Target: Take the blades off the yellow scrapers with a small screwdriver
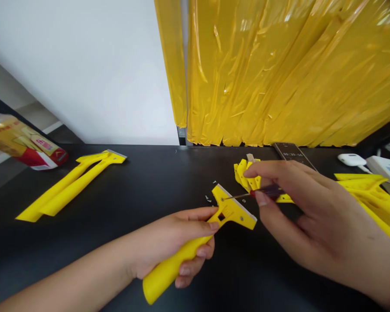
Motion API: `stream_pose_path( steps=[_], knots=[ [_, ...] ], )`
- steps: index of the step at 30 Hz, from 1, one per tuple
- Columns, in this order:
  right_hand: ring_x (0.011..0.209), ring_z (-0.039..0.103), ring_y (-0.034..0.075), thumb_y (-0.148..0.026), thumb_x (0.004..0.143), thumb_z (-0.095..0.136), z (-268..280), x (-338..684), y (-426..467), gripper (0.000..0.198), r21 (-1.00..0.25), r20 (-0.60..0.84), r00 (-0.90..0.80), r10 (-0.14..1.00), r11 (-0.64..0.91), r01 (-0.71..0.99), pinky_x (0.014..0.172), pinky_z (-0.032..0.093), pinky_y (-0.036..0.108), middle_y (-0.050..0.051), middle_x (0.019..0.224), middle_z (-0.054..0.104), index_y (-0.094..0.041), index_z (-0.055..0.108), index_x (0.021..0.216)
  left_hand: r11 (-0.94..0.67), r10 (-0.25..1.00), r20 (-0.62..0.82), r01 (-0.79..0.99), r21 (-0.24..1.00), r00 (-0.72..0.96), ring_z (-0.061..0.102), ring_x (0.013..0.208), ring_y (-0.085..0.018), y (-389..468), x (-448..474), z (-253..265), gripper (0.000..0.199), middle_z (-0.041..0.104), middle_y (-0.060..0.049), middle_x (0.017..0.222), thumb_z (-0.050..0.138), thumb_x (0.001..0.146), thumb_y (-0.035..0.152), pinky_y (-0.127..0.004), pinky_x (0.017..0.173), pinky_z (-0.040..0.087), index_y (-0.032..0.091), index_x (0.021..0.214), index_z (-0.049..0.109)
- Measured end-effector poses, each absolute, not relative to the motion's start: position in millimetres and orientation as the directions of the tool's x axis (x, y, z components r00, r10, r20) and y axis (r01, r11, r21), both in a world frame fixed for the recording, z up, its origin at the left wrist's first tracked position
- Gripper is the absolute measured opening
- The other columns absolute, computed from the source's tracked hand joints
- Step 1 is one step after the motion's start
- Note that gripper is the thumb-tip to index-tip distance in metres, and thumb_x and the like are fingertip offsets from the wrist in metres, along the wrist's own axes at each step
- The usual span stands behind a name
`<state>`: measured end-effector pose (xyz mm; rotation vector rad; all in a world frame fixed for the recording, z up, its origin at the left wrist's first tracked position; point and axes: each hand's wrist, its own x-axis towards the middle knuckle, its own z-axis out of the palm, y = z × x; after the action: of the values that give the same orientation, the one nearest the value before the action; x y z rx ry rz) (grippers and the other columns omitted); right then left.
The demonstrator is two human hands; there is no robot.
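Observation:
My left hand [185, 242] is wrapped round the handle of a yellow scraper [178, 262], its wide head tilted up to the right. Two screws show in the head, and a metal blade edge runs along its far side. Between thumb and fingers, my right hand [305, 216] grips a small screwdriver [266, 190]. The thin shaft points left, with its tip at the upper screw [222, 199] of the scraper head. Several loose screws [208, 198] lie on the black table just beyond the head. Behind the screwdriver sits a pile of yellow plastic pieces [242, 173], partly hidden by my right hand.
Two yellow scrapers [74, 186] lie at the left, near a red and yellow package [29, 143]. More yellow handles [373, 199] are at the right. A phone [294, 154] showing a timer and a white earbud case [351, 159] rest at the back, before yellow plastic sheeting [279, 73].

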<state>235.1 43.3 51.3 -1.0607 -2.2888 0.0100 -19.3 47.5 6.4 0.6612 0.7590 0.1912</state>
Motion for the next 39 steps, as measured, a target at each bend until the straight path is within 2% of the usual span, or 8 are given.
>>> stream_pose_path(
  steps=[9,15,19,21,23,26,33,39],
  knots=[
    [0.091,0.072,0.02,-0.018,0.104,0.056,50.5,237.1,38.5,0.021,-0.308,0.479,-0.493,0.726,0.665,0.68,0.08,0.054,0.035,0.003,0.105,0.073,-0.026,0.057,0.123,0.781,0.399,-0.572,0.061,0.621,0.716,0.04,0.042,-0.005,47.3,-19.3,4.5,0.028,0.052,0.007,0.074,0.058,0.108,0.041,-0.013,0.038,0.042,0.03,0.133,0.057],
    [0.082,0.067,0.017,-0.04,0.101,0.075,60.0,238.7,43.4,0.01,-0.794,0.445,-0.116,0.888,0.451,0.407,0.067,0.054,0.027,0.0,0.094,0.072,-0.031,0.071,0.101,0.648,0.526,-0.548,0.111,0.754,0.65,0.043,0.046,-0.007,47.5,-27.3,19.7,0.041,0.054,0.006,0.078,0.062,0.106,0.043,-0.018,0.043,0.044,0.027,0.143,0.06],
    [0.071,0.061,0.015,-0.047,0.107,0.062,53.0,231.7,50.1,0.031,-0.969,0.214,-0.139,0.967,0.228,0.098,0.065,0.053,0.028,0.0,0.081,0.064,-0.024,0.067,0.087,0.204,0.814,-0.379,0.393,0.896,0.441,0.056,0.06,-0.013,46.7,-37.1,32.3,0.048,0.062,0.002,0.082,0.065,0.104,0.052,-0.025,0.06,0.051,0.031,0.147,0.066],
    [0.057,0.046,0.01,-0.055,0.102,0.067,43.0,225.4,49.9,0.036,-0.997,-0.063,-0.224,0.973,-0.054,0.048,0.05,0.041,0.023,-0.004,0.074,0.053,-0.022,0.066,0.089,-0.11,0.903,-0.161,0.578,0.809,0.397,0.066,0.079,-0.019,46.0,-39.4,31.1,0.044,0.069,0.0,0.091,0.059,0.107,0.049,-0.029,0.074,0.054,0.037,0.149,0.067],
    [0.051,0.028,0.006,-0.066,0.094,0.073,31.7,219.3,47.6,0.047,-0.946,-0.324,-0.257,0.91,-0.318,0.069,0.044,0.023,0.02,-0.008,0.069,0.043,-0.02,0.064,0.09,-0.338,0.903,-0.008,0.721,0.604,0.43,0.07,0.089,-0.022,45.4,-39.1,24.9,0.045,0.071,-0.001,0.098,0.051,0.111,0.039,-0.031,0.078,0.053,0.043,0.154,0.062],
    [0.05,0.019,0.005,-0.07,0.086,0.079,17.4,213.4,44.6,0.054,-0.861,-0.508,-0.273,0.817,-0.491,0.132,0.044,0.014,0.021,-0.011,0.061,0.034,-0.02,0.059,0.083,-0.469,0.874,0.035,0.824,0.317,0.484,0.071,0.083,-0.023,44.8,-35.6,12.7,0.053,0.07,-0.001,0.095,0.045,0.112,0.029,-0.034,0.073,0.052,0.041,0.163,0.05],
    [0.049,0.021,0.006,-0.046,0.089,0.084,0.6,216.1,51.9,0.045,-0.883,-0.462,-0.274,0.844,-0.408,0.234,0.047,0.01,0.024,-0.012,0.054,0.03,-0.021,0.05,0.072,-0.485,0.874,0.028,0.87,0.088,0.484,0.074,0.099,-0.03,44.5,-30.8,4.2,0.054,0.074,-0.009,0.108,0.042,0.113,0.028,-0.045,0.083,0.059,0.019,0.166,0.046],
    [0.05,0.016,0.007,-0.058,0.087,0.08,4.6,224.0,56.3,0.048,-0.885,-0.458,-0.367,0.81,-0.456,0.096,0.046,0.013,0.024,-0.011,0.061,0.034,-0.023,0.049,0.076,-0.476,0.878,-0.013,0.876,0.081,0.478,0.075,0.1,-0.031,44.5,-31.1,5.7,0.051,0.073,-0.009,0.11,0.041,0.114,0.03,-0.047,0.083,0.06,0.022,0.163,0.052]
  ],
)
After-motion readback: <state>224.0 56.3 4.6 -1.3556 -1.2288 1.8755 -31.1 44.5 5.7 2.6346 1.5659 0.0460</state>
